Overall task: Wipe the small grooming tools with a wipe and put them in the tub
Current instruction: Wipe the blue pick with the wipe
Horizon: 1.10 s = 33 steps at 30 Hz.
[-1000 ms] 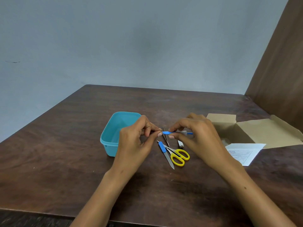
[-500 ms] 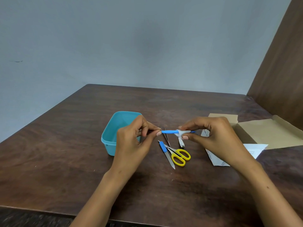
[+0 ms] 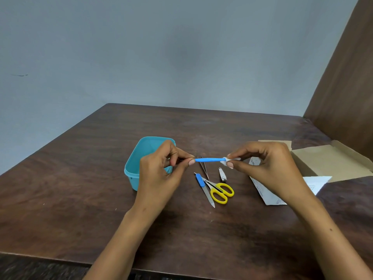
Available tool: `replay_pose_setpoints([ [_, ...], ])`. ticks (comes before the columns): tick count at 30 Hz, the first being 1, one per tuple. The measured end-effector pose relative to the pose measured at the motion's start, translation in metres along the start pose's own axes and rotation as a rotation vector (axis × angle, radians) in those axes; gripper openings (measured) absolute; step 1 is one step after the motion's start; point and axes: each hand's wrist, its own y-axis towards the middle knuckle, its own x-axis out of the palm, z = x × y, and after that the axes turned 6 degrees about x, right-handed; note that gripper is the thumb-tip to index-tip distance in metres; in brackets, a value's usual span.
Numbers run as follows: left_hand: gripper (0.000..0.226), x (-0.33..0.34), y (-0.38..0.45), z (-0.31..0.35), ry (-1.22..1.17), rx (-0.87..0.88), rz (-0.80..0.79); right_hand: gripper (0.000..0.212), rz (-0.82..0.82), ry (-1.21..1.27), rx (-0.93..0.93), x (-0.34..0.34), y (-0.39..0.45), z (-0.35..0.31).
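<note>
Both grips narrow, pinching one blue-handled tool (image 3: pixel 210 159) held level above the counter (image 3: pixel 60 199).

The left hand (image 3: pixel 161 174) pinches its metal end between thumb and forefinger; the right hand (image 3: pixel 268 168) pinches a white wipe (image 3: pixel 224 161) round the far end of the handle. Below lie a blue-handled file (image 3: pixel 203 188), yellow scissors (image 3: pixel 221 191), tweezers (image 3: pixel 204 167) and nail clippers (image 3: pixel 222 174). The teal tub (image 3: pixel 133 168) sits just left, partly behind the left hand. An open cardboard box (image 3: pixel 323 160) and white papers (image 3: pixel 266 193) lie right. Grey wall (image 3: pixel 161 57) behind; brown panel (image 3: pixel 347 87) right.

Blue-handled tool (image 3: pixel 210 159) held level, possibly wipe-wrapped, teal tub (image 3: pixel 133 168) open
</note>
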Motion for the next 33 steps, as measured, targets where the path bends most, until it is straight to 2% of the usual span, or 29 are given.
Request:
replay_pose_setpoints([
  [7, 0.040, 0.004, -0.001, 0.002, -0.026, -0.038, -0.012, 0.013, -0.019, 0.085, 0.020, 0.010, 0.002, -0.004],
  [18, 0.038, 0.008, -0.003, 0.004, -0.100, -0.182, 0.143, 0.017, 0.140, 0.836, 0.304, 0.018, -0.002, -0.011],
  [22, 0.036, 0.018, -0.005, 0.011, -0.149, -0.237, 0.146, 0.020, 0.192, 0.995, 0.385, 0.024, -0.003, -0.014],
  [27, 0.039, 0.024, -0.004, 0.019, -0.242, -0.303, 0.239, 0.012, 0.382, 0.973, 0.392, 0.025, -0.001, -0.013],
  [33, 0.039, 0.041, -0.013, 0.025, -0.337, -0.440, 0.239, 0.006, 0.359, 0.832, 0.358, 0.035, -0.001, -0.014],
])
